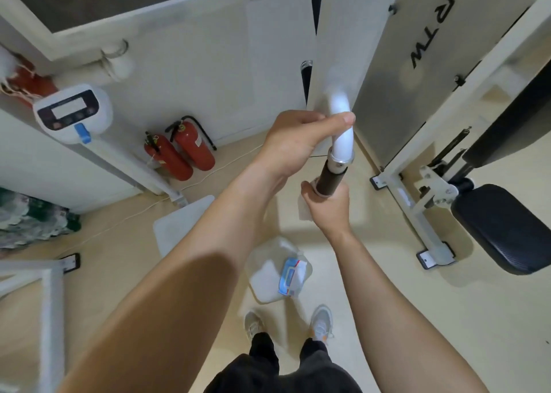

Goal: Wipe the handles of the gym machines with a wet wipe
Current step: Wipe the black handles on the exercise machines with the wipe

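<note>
A curved white machine bar [343, 130] comes down in front of me and ends in a black handle grip [329, 178] below a metal collar. My left hand [295, 142] grips the white bar just above the collar, thumb across it. My right hand [328, 206] is wrapped round the lower end of the black grip with a white wet wipe [305, 212] bunched between palm and grip; a corner of the wipe hangs out to the left. The grip's lower end is hidden inside my fist.
A wet-wipe pack [290, 276] lies on a white container [268, 276] on the floor by my feet. Two red fire extinguishers [182, 151] stand at the wall. A black padded seat [507, 228] and white machine frame [417, 213] are on the right.
</note>
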The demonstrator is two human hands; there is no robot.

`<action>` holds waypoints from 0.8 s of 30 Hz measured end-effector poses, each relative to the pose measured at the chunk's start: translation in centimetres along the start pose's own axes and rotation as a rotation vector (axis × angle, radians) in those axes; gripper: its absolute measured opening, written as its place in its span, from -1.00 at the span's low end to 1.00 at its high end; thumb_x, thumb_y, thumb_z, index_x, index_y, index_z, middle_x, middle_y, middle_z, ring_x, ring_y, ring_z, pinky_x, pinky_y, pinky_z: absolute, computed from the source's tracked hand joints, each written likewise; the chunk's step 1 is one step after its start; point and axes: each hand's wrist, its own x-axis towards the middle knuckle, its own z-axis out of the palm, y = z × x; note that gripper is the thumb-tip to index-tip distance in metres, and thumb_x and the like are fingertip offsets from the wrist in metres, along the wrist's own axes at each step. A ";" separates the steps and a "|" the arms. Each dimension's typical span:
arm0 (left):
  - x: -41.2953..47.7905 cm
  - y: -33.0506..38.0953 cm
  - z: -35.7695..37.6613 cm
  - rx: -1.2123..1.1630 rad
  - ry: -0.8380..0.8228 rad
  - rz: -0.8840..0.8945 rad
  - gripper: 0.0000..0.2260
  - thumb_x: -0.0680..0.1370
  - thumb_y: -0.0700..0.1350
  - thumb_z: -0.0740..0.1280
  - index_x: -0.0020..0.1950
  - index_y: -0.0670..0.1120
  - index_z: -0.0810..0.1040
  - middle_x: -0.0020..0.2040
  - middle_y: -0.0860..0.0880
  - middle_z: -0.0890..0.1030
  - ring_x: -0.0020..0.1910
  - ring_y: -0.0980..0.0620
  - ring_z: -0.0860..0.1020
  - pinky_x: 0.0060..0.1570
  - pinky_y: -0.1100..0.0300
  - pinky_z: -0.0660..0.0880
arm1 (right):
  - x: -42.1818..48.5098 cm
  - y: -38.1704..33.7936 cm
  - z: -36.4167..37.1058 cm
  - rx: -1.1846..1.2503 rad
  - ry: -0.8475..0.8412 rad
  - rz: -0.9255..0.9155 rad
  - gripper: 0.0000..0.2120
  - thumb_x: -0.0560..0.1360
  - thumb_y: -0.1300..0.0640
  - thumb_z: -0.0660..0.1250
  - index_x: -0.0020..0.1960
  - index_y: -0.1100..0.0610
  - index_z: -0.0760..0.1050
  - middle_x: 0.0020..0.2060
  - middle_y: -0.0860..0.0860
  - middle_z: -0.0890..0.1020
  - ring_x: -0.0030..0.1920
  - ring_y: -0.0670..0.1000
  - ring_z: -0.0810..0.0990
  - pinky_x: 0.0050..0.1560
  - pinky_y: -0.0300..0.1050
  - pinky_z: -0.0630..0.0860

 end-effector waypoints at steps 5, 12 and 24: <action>0.1 0.1 0.5 -0.010 0.056 0.032 -0.51 0.32 0.17 0.50 -0.27 -0.27 0.50 -0.30 -0.02 0.35 -0.30 0.10 0.39 -0.17 0.16 0.29 | 1.0 -3.4 -3.1 -0.169 -0.383 -0.019 -0.69 0.43 0.36 0.43 -0.33 0.35 0.31 -0.43 0.05 0.37 -0.40 -0.07 0.32 -0.36 -0.20 0.31; -0.1 0.2 2.6 -0.106 0.078 0.044 -0.58 0.45 -0.03 0.51 -0.30 -0.32 0.41 -0.28 -0.11 0.22 -0.31 -0.01 0.24 -0.46 0.28 0.19 | -0.3 -8.4 -3.4 0.106 0.011 -0.184 -0.71 0.34 0.30 0.38 -0.40 0.18 0.28 -0.50 -0.04 0.34 -0.43 -0.05 0.29 -0.45 -0.17 0.28; 0.6 -0.7 1.7 -0.122 0.148 0.086 -0.66 0.47 -0.02 0.50 -0.29 -0.19 0.44 -0.33 -0.08 0.18 -0.35 0.04 0.20 -0.45 0.30 0.15 | 2.2 -0.9 -2.4 -0.132 -0.389 0.041 -0.65 0.45 0.36 0.44 -0.35 0.19 0.30 -0.43 0.02 0.37 -0.39 -0.08 0.35 -0.33 -0.19 0.32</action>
